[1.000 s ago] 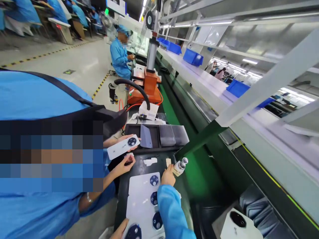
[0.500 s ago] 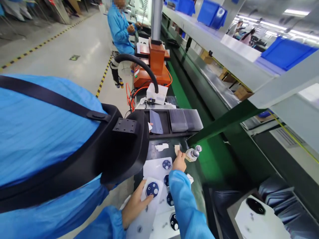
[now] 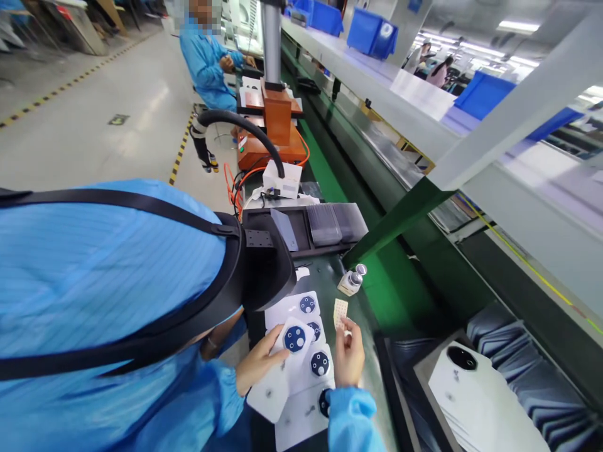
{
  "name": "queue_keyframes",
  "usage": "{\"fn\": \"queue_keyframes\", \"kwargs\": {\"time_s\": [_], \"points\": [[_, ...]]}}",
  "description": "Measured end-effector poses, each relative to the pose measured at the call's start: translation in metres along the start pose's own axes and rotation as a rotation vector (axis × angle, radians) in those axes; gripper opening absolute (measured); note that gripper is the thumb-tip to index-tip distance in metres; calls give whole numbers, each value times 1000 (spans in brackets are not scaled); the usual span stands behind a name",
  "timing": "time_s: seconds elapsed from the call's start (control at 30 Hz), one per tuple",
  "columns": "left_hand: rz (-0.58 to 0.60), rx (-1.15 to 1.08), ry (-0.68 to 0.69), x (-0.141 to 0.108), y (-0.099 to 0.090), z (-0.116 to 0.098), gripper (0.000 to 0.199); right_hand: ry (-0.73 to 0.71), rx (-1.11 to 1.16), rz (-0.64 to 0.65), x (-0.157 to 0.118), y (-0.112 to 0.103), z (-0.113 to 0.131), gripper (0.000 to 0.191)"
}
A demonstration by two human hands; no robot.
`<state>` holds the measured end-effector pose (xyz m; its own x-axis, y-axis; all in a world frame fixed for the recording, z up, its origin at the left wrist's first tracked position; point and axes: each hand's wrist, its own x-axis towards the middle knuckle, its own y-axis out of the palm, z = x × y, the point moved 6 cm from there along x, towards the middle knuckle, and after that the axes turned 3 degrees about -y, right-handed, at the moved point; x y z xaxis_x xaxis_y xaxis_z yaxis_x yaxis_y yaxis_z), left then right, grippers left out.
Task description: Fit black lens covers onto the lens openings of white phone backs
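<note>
Our left hand [image 3: 264, 365], nearly closed, grips a white panel [image 3: 269, 390] above the left edge of the row of laid-out panels [image 3: 298, 422]. Right of that row, our right hand [image 3: 349, 353] pinches a beige sheet [image 3: 340, 310] between closed fingertips. Past the row stand a silver-capped bottle [image 3: 349, 284] and, farther, a black tray [image 3: 302, 227].

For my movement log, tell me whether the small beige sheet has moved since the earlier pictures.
Yes. The beige sheet, held by the right hand, has moved away from the black tray, toward the bottom of the view.
</note>
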<state>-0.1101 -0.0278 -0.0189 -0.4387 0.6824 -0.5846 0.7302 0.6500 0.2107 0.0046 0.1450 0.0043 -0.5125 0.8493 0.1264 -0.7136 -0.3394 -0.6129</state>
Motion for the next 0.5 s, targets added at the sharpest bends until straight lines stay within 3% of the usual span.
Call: {"fn": "queue_keyframes", "kwargs": {"time_s": [0.2,0.33,0.5], "points": [[57,1,24,10,9,-16,47,141,97,-114,-70,-33,-14,54],[5,-16,26,20,8,-15,46,331,204,-158,-101,-34,-30,59],[-38,-36,-9,31,3,-10,52,364,208,-208,-119,-29,-31,57]]}}
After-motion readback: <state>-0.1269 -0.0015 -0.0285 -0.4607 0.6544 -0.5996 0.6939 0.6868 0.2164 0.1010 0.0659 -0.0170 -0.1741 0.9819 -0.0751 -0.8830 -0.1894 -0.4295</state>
